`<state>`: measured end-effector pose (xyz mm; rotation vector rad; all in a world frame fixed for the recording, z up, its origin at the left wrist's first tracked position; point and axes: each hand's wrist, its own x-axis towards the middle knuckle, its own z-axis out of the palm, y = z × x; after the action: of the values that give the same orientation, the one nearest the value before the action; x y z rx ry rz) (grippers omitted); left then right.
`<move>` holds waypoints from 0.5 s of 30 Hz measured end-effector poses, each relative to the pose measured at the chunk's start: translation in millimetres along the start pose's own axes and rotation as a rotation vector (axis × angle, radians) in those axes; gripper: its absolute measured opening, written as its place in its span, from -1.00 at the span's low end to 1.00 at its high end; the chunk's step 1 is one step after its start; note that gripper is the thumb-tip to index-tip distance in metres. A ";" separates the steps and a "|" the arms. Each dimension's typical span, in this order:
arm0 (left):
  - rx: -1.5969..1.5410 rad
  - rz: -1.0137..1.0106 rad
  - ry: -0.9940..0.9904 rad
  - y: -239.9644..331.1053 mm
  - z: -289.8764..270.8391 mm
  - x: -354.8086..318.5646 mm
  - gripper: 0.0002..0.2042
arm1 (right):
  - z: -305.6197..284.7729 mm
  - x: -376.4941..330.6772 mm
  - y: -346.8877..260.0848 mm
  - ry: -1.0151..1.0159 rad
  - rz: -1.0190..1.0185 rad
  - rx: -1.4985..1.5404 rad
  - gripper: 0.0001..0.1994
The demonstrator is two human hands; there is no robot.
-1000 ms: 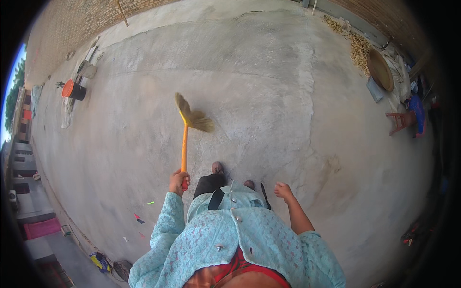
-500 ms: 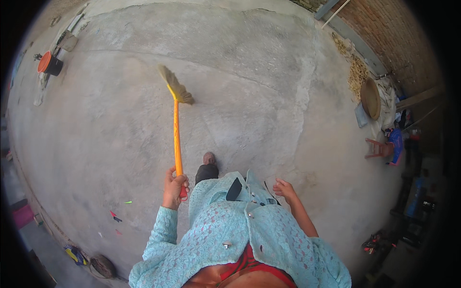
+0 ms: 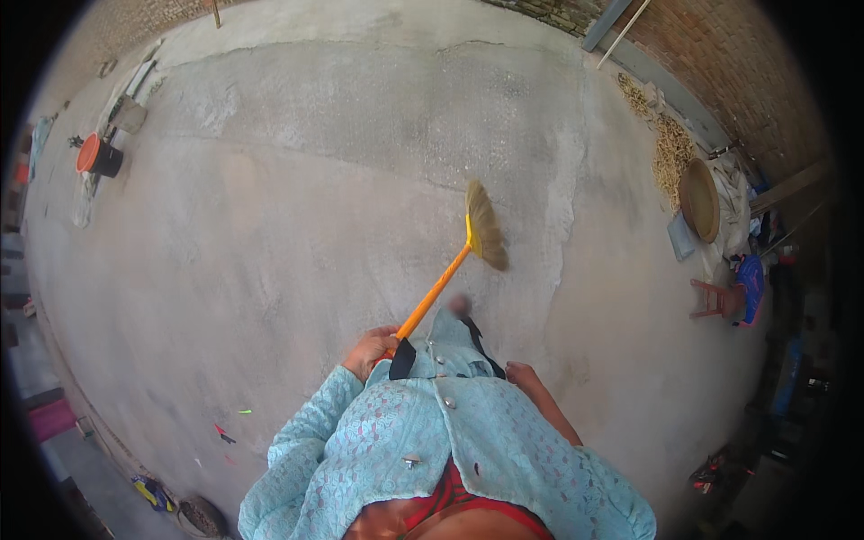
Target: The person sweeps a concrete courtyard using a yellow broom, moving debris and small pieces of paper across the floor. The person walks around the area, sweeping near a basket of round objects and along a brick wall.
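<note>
A broom with tan bristles (image 3: 487, 227) slants across the front of my body, its head far and to the right. My left hand (image 3: 370, 351) is closed round the near end of its orange handle (image 3: 434, 295), beside the hem of my light blue jacket (image 3: 387, 432). The bristles rest on or just above the grey concrete floor; which one I cannot tell. My right hand (image 3: 518, 372) hangs by the jacket's right side, away from the broom. Its fingers are mostly hidden by the jacket. A blurred shoe (image 3: 460, 304) shows beyond the jacket.
Red and green scraps (image 3: 223, 434) lie on the floor at left. A black bucket with an orange top (image 3: 99, 156) stands far left. Along the right wall are a pile of dry stalks (image 3: 672, 153), a round basin (image 3: 699, 200) and a small reddish stool (image 3: 711, 298).
The broom has swung from left to right, its head now right of centre. My left hand has moved right, against the jacket. My right hand has drawn in, and a different foot shows ahead.
</note>
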<state>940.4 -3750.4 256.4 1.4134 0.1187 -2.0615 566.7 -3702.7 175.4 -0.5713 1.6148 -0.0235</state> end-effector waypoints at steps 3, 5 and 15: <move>0.090 0.011 0.026 3.1 11.1 11.0 -0.59 | -32.5 37.3 -35.8 0.025 -0.137 0.229 -0.56; 0.023 0.037 0.054 9.3 10.9 7.5 -0.61 | -51.3 51.7 -53.7 0.007 -0.247 0.280 -0.56; -0.023 0.283 0.454 41.1 19.3 -23.8 -0.66 | -112.0 108.7 -51.5 -0.095 0.013 0.177 -0.64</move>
<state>952.3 -3780.6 296.1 1.7521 0.1212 -1.4856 477.8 -3823.4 108.2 -0.4195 1.5064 -0.1266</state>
